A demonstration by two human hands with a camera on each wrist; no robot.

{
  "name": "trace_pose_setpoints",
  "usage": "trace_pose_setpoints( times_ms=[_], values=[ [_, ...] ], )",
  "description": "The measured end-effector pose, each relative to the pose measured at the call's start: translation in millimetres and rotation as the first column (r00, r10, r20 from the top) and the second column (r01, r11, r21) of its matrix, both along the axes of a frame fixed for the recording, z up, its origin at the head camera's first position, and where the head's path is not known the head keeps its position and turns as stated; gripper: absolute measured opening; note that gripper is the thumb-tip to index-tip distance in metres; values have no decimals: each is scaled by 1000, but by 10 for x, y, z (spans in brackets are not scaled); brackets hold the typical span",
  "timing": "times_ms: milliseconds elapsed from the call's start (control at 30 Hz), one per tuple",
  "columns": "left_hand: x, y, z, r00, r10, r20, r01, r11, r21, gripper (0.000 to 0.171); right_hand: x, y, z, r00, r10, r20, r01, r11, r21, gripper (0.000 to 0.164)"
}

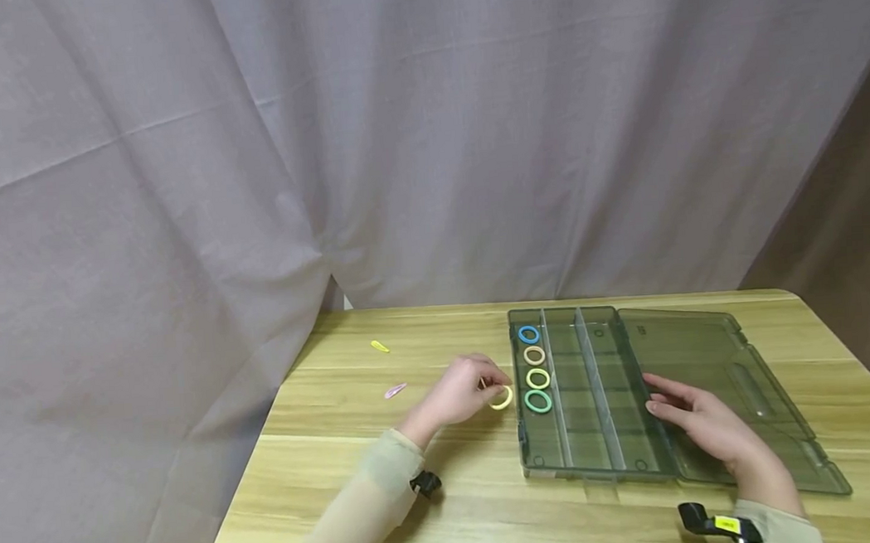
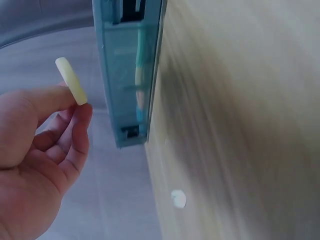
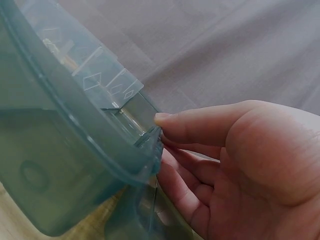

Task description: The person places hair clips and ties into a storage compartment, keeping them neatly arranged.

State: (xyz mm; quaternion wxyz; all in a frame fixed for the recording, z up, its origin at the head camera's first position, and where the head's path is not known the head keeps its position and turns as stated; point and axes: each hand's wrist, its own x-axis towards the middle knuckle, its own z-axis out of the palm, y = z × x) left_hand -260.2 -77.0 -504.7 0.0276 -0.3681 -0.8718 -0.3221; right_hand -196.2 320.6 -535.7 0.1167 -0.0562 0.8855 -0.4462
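Observation:
Between the thumb and fingers of my left hand (image 1: pixel 463 390) is a pale yellow hair tie (image 2: pixel 71 82), pinched just left of a clear grey-green divided box (image 1: pixel 582 468) and above the table. Blue (image 1: pixel 529 335), tan (image 1: pixel 534 355), yellow-green (image 1: pixel 538 379) and green hair ties (image 1: pixel 538 401) lie in a row in the box's left compartment. My right hand (image 1: pixel 706 425) grips the box's right side near the hinge, thumb on the rim and fingers outside it, as the right wrist view shows. Some of its fingertips are hidden there.
The box's lid (image 1: pixel 709 346) lies opened out flat to the right. A yellow hair clip (image 1: pixel 380 346) and a pink hair clip (image 1: pixel 395 391) rest on the wooden table (image 1: pixel 305 470) at left. Grey curtain (image 1: pixel 437 180) hangs behind the table.

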Motion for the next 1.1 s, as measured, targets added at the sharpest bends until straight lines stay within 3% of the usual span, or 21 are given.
trace_pose_setpoints(
  times_ms=[200,400,533,667,867,1033,1100],
  values=[
    [16,120,-86,999,-27,25,25,997,73,12,16,-18,2,1000,-6,4,6,1000,-7,69],
    [15,260,-53,999,-51,1,50,996,76,9,3,-14,24,1000,1,-3,-1,1000,4,69],
    [26,352,-27,993,-114,-35,113,993,-30,9,10,-24,34,1000,-5,-16,5,1000,5,68],
    [18,426,-32,971,-214,-103,197,969,-151,9,25,-26,33,1000,-7,-17,7,1000,2,68],
    [-12,504,-55,954,-280,-107,253,944,-212,9,22,-10,30,1000,-6,-1,6,1000,-8,69],
    [-24,573,-24,923,-364,-126,324,911,-256,8,18,1,26,1000,-8,-7,8,1000,2,69],
    [-24,586,-6,918,-377,-123,336,905,-262,9,17,-1,26,1000,-9,-11,9,1000,3,69]
  ],
)
